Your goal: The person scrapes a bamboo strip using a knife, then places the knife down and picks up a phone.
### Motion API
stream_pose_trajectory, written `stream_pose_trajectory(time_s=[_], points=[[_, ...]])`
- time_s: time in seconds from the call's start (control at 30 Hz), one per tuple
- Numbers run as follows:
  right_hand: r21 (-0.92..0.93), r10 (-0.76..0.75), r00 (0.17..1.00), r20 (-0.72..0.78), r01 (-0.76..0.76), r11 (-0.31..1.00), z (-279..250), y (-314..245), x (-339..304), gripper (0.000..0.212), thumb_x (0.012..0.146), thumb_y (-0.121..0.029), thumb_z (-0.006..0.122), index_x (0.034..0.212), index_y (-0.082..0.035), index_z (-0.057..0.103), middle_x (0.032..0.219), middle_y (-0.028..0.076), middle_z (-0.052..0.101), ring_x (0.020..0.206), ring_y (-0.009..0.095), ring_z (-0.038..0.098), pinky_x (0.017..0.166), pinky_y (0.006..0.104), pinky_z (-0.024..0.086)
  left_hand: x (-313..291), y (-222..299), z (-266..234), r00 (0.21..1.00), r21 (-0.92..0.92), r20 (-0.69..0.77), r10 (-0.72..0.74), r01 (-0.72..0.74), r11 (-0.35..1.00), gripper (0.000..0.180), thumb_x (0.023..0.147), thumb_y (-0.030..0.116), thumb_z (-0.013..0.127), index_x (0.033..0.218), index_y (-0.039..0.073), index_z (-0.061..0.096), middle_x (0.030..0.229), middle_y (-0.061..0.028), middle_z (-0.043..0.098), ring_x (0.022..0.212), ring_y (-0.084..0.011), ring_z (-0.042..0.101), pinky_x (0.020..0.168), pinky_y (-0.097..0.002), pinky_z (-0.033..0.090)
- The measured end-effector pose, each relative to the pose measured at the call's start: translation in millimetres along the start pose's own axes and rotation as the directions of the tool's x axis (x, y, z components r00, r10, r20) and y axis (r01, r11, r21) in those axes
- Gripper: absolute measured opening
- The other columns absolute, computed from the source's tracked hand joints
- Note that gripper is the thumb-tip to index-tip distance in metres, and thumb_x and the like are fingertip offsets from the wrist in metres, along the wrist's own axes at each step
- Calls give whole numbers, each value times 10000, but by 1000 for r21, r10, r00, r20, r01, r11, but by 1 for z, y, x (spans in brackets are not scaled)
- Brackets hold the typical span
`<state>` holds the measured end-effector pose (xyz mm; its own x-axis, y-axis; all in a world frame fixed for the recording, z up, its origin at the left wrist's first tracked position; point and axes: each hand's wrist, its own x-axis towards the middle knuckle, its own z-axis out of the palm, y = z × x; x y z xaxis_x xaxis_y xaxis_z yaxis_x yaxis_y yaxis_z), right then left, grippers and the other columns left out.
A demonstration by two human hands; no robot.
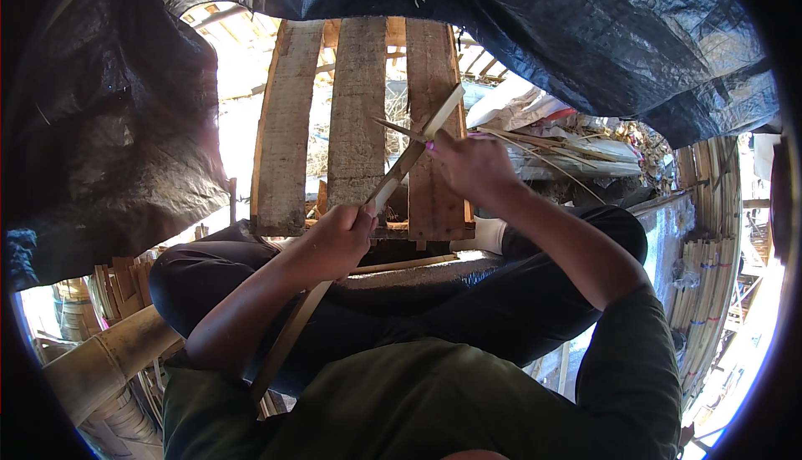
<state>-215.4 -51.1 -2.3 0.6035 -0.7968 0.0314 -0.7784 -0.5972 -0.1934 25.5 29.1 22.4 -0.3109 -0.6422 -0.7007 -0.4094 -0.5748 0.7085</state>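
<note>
Strip (399,171) in left hand (342,238), knife (401,130) in right hand (473,164)

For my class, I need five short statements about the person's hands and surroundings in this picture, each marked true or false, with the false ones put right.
1. The left hand holds a long, flat strip. True.
2. The strip is the only thing held. False: the right hand holds a knife.
3. Beyond the hands are three wide wooden planks, side by side with gaps between them. True.
4. The thick bamboo pole is at the picture's upper right. False: it is at the lower left.
5. A dark tarp hangs across the top of the picture. True.
</note>
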Motion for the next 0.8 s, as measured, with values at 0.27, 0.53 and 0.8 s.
stream_pose_trajectory(time_s=[0.27,0.53,0.8], points=[[-24,2,999,-41,-3,1000,4,18,6,242,978,-302,470,1000,-66,521,526,39,552,413,205,564,386,356,481,-7,9,2,997,-77,27,-72,74,994,373,1037,358,331,961,21,472,630,-2,459,404,-61,405,360,-244,353],[11,-2,994,112,1,1000,-9,28,7,233,964,-294,495,1029,-71,508,589,96,608,516,238,644,449,378,519,-9,5,4,999,59,-45,1,2,998,378,1032,368,350,935,29,484,620,-2,467,406,-61,407,363,-246,358],[75,-14,946,324,-11,997,-16,-12,-1,250,962,-272,488,1106,-70,512,651,116,626,562,244,651,486,397,539,-8,3,3,1000,31,-26,-6,7,999,371,1032,364,349,942,31,486,613,3,460,404,-58,402,365,-242,356]])
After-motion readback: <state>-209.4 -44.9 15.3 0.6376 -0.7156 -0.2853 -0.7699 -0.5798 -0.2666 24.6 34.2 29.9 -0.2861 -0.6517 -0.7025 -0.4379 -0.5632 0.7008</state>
